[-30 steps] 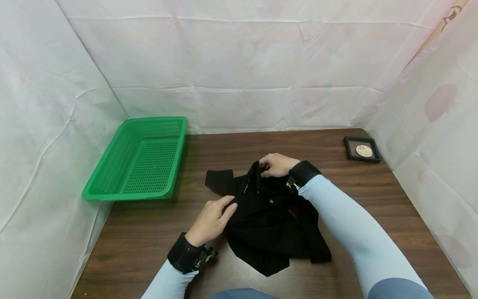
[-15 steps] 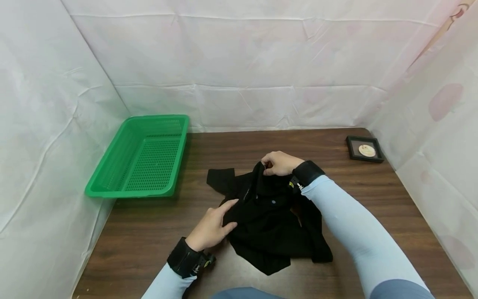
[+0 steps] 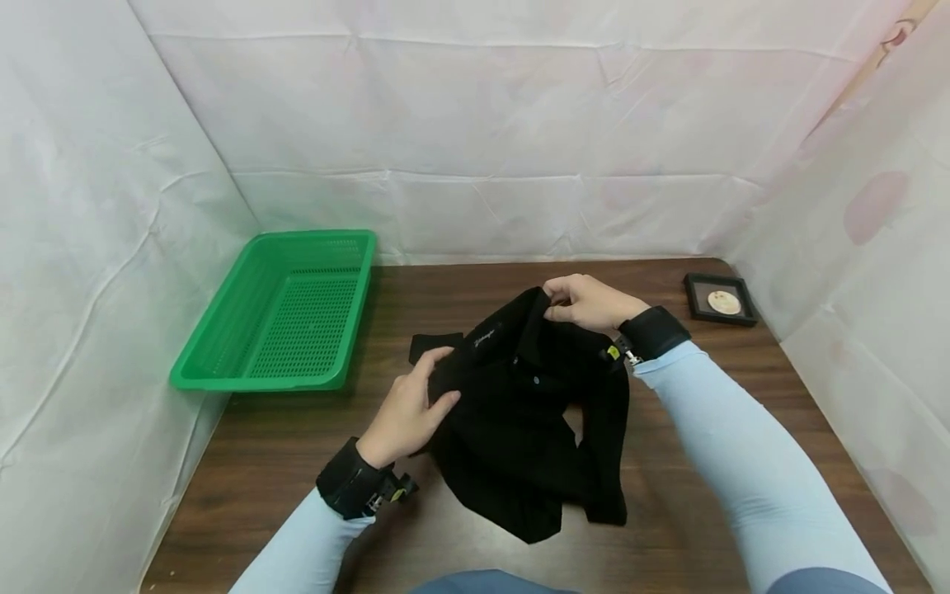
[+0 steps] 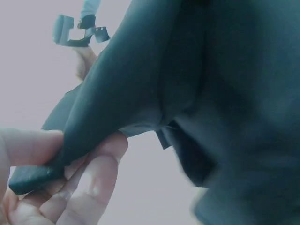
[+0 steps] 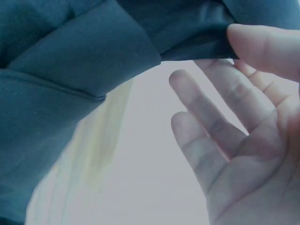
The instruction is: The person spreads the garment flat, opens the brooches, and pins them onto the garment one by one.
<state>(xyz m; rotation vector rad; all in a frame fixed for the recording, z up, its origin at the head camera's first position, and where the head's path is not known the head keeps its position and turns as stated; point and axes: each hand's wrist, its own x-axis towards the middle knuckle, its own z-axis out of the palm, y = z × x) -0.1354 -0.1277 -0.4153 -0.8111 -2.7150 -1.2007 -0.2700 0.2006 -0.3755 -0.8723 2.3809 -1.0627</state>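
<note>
A small black collared shirt [image 3: 512, 429] with long sleeves and a pale button is partly raised off the wooden table. My right hand [image 3: 590, 304] pinches its collar edge between thumb and index finger; in the right wrist view the other fingers [image 5: 192, 145] spread loosely below the cloth. At the shirt's left side, my left hand [image 3: 404, 412] pinches a fold of the fabric, which the left wrist view shows between thumb and fingers [image 4: 96, 180]. Small light lettering shows near the collar. One sleeve end pokes out behind the left hand; the other sleeve hangs toward the front right.
A green plastic basket [image 3: 341, 355] stands at the back left of the brown wooden table [image 3: 705, 462]. Near the back right corner lies a black-framed box [image 3: 721, 299] with a round pale disc in it. White sheets [image 3: 475, 107] enclose the back and both sides.
My right hand has lifted the collar up and to the right. The left hand has moved up and now pinches the shirt's side, and the shirt's lower part has shifted left.
</note>
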